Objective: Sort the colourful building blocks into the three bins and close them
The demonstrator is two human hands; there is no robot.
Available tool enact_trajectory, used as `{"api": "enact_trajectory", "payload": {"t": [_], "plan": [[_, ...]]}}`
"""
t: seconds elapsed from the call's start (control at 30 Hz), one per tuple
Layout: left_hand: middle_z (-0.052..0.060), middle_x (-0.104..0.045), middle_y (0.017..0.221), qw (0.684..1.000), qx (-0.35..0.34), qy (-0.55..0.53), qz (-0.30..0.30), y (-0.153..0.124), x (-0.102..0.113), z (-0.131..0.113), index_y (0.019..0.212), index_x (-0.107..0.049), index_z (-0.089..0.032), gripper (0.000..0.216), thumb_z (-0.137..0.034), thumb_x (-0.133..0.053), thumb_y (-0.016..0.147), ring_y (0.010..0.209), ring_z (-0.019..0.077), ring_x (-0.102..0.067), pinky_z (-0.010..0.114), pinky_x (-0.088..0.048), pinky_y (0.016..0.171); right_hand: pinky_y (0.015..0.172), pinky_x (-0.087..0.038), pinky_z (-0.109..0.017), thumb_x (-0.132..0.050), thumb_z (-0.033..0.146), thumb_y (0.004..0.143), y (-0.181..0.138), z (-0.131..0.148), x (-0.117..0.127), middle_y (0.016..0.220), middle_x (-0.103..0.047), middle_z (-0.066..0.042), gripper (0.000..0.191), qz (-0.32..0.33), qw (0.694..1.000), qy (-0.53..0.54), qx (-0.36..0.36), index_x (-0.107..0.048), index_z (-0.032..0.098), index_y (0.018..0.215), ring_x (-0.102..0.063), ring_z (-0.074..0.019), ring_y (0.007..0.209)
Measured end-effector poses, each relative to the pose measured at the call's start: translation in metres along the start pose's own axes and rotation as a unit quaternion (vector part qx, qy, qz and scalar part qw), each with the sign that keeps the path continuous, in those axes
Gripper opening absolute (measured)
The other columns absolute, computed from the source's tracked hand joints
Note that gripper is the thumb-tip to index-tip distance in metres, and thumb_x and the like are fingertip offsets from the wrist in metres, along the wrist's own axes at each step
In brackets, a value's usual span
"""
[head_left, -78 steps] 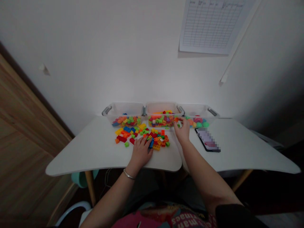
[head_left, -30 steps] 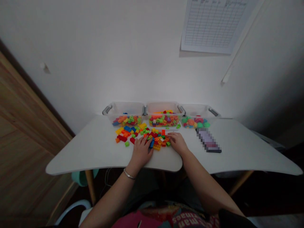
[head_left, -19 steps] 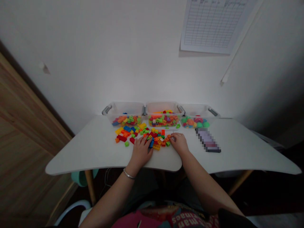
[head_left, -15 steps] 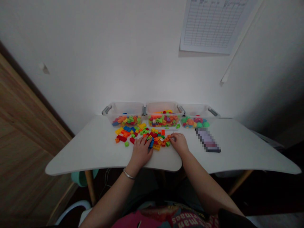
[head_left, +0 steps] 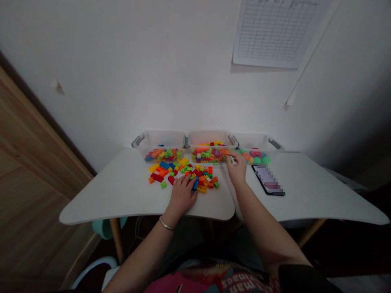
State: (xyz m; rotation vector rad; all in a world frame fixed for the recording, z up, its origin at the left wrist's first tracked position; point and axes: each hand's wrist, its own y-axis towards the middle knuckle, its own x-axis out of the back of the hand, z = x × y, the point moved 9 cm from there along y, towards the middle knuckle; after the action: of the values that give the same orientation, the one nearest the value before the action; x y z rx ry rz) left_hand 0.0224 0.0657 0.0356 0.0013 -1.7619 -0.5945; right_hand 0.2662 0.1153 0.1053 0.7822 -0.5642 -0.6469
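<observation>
A loose pile of small coloured bricks [head_left: 183, 173] lies on the white table [head_left: 122, 191] in front of three clear bins. My left hand [head_left: 182, 193] rests flat at the near edge of the pile, fingers spread, beside a blue brick [head_left: 194, 185]. My right hand [head_left: 236, 169] is raised at the front of the bins, its fingertips pinched together between the middle bin [head_left: 209, 136] and the right bin [head_left: 259, 141]. What the fingertips hold is too small to make out.
The left bin [head_left: 159, 138] holds bricks too. A phone [head_left: 269, 180] lies right of my right hand. A second white table [head_left: 320, 195] adjoins on the right. A printed sheet [head_left: 275, 32] hangs on the wall. A wooden panel [head_left: 27, 171] stands at the left.
My right hand has lifted off the right edge of the brick pile and moved up and right to the front of the bins. The left hand has stayed in place.
</observation>
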Motion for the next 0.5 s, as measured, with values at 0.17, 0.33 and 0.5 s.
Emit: {"api": "enact_trajectory", "payload": {"t": [0.17, 0.33, 0.5], "plan": [[0.013, -0.054, 0.141, 1.000, -0.005, -0.005, 0.001, -0.002, 0.000, 0.000, 0.136, -0.054, -0.023, 0.054, -0.034, -0.058, 0.084, 0.131, 0.0333, -0.044, 0.058, -0.031, 0.113, 0.096, -0.041, -0.042, -0.052, 0.030, 0.084, 0.039, 0.010, -0.024, 0.099, -0.072, -0.009, 0.024, 0.019, 0.998, -0.059, 0.008, -0.072, 0.019, 0.090, -0.060, -0.0227, 0.098], [0.013, -0.054, 0.141, 1.000, -0.016, -0.013, -0.003, -0.002, 0.000, -0.001, 0.136, -0.054, -0.024, 0.054, -0.035, -0.058, 0.084, 0.132, 0.0330, -0.044, 0.058, -0.031, 0.113, 0.103, -0.032, -0.048, -0.050, 0.030, 0.087, 0.046, 0.017, -0.050, 0.102, -0.072, -0.009, 0.028, 0.104, 0.985, -0.137, 0.000, -0.075, 0.020, 0.097, -0.055, -0.0264, 0.105], [0.013, -0.054, 0.140, 1.000, -0.023, -0.017, -0.004, -0.002, 0.001, -0.002, 0.136, -0.054, -0.024, 0.054, -0.036, -0.058, 0.083, 0.131, 0.0338, -0.044, 0.058, -0.031, 0.112, 0.107, -0.030, -0.049, -0.046, 0.028, 0.090, 0.036, 0.034, -0.048, 0.109, -0.069, -0.011, 0.032, 0.148, 0.980, -0.128, 0.031, -0.070, 0.017, 0.108, -0.053, -0.0273, 0.110]]}}
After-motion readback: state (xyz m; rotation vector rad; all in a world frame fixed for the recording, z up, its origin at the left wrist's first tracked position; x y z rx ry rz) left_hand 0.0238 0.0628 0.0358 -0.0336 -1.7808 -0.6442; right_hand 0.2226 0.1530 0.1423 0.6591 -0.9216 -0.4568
